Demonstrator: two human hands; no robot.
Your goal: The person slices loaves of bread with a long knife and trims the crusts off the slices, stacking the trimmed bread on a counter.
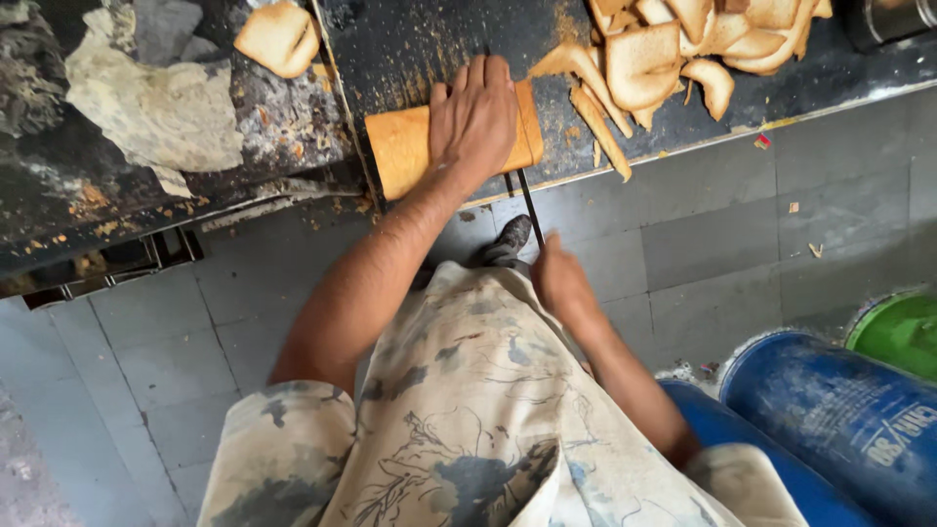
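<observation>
My left hand [474, 115] lies flat on top of a brown bread loaf [402, 146] that sits at the near edge of a dark, crumb-strewn counter [410, 49]. A thin dark blade [528, 200] runs from the loaf's right end down toward my right hand [560, 278], which is closed around its handle below the counter edge. The handle itself is hidden inside the fist. A pile of cut bread crusts and slices [673, 54] lies to the right of the loaf.
A single bread slice [280, 37] lies on the worn, peeling counter at the left. Blue drums [839, 410] and a green one [903, 332] stand at lower right on the grey tiled floor. A metal container [893, 18] is at top right.
</observation>
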